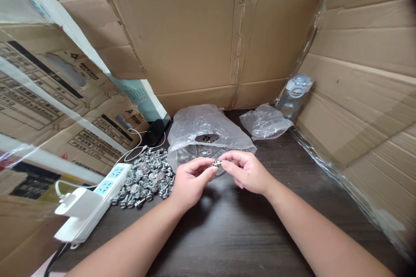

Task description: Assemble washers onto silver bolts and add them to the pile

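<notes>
My left hand (193,179) and my right hand (247,172) meet above the dark wood tabletop (227,229), their fingertips pinching a small silver metal bolt with a washer (216,163) between them. Much of that bolt is hidden by my fingers. To the left of my left hand lies a heap of several zinc-coated flanged bolts and washers (144,177). Behind my hands, a crumpled clear plastic bag (203,127) holds more metal parts, and a dark oval piece shows through it.
A white power strip (94,194) with a cord lies at the left table edge, near a white cable and a black object (156,133). Another plastic bag (264,122) and a clear bottle (292,97) stand at the back right. Cardboard sheets (182,34) wall the back and sides.
</notes>
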`<action>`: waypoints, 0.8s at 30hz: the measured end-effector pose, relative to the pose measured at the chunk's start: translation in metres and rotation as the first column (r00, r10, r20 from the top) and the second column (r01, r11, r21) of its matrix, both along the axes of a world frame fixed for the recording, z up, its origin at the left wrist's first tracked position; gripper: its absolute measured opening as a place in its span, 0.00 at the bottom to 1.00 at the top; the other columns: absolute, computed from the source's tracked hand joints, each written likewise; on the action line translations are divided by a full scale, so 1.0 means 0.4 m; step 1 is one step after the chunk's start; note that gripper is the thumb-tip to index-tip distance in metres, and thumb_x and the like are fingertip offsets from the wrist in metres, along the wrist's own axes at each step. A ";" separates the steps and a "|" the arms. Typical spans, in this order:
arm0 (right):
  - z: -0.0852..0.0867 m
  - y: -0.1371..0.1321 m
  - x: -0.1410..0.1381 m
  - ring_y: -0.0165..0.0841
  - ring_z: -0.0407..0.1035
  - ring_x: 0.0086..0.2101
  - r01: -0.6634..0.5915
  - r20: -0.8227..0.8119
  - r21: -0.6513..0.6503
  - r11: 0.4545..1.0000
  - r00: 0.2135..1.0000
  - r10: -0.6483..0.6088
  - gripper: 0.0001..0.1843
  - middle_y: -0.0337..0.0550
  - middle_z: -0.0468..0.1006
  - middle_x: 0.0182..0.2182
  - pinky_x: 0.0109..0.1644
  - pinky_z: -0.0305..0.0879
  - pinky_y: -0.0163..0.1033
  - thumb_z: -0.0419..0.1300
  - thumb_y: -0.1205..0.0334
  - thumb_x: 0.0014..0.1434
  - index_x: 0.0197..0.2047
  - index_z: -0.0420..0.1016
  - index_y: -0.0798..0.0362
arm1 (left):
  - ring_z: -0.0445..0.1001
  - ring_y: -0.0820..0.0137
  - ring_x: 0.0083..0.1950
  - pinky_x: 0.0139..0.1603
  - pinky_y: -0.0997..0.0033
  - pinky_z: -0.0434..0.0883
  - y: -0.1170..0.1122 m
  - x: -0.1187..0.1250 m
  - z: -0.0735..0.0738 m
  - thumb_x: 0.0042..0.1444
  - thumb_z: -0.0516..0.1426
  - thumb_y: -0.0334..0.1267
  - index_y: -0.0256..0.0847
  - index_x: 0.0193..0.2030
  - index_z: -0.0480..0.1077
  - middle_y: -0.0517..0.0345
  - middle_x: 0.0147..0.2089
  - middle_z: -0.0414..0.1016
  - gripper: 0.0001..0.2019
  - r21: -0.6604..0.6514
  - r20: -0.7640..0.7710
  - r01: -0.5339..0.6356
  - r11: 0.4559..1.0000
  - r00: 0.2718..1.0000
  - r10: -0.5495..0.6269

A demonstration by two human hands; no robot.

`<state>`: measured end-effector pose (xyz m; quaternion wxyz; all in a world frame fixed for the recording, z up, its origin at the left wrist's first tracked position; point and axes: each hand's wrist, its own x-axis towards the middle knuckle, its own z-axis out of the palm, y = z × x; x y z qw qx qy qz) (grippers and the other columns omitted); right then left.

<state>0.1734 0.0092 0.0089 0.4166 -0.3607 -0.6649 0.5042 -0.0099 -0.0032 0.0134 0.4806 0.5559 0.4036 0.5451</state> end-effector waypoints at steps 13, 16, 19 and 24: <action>-0.007 0.003 0.000 0.23 0.55 0.14 0.008 0.011 0.048 0.999 1.000 -0.008 0.14 0.29 0.60 0.14 0.17 0.51 0.30 0.63 0.54 0.59 0.42 0.77 0.57 | 0.68 0.76 0.22 0.22 0.76 0.68 -0.001 0.000 -0.001 0.44 0.69 0.37 0.38 0.33 0.80 0.58 0.27 0.76 0.08 0.009 -0.003 0.034 0.999 0.999 -0.033; -0.002 0.000 0.001 0.23 0.55 0.14 0.006 0.021 0.050 0.999 1.000 -0.007 0.13 0.30 0.62 0.14 0.18 0.51 0.30 0.62 0.54 0.60 0.39 0.77 0.56 | 0.68 0.76 0.23 0.23 0.76 0.68 -0.001 0.000 -0.003 0.45 0.68 0.35 0.39 0.32 0.80 0.58 0.28 0.76 0.07 0.058 -0.026 0.038 0.998 0.999 -0.036; 0.005 -0.003 -0.001 0.23 0.57 0.15 0.001 0.043 0.053 0.999 0.999 -0.003 0.13 0.33 0.64 0.16 0.18 0.52 0.30 0.61 0.54 0.61 0.33 0.76 0.56 | 0.70 0.74 0.26 0.25 0.76 0.69 -0.003 -0.001 -0.004 0.45 0.68 0.33 0.39 0.32 0.81 0.55 0.30 0.77 0.06 0.133 -0.091 0.021 0.991 0.996 -0.009; 0.007 -0.002 -0.003 0.22 0.58 0.16 0.000 0.043 0.035 0.999 0.999 -0.002 0.18 0.38 0.70 0.23 0.18 0.52 0.30 0.57 0.50 0.64 0.31 0.74 0.56 | 0.71 0.74 0.26 0.26 0.75 0.70 -0.003 -0.001 0.000 0.45 0.68 0.33 0.39 0.32 0.81 0.55 0.30 0.77 0.06 0.141 -0.119 0.004 0.990 0.993 0.013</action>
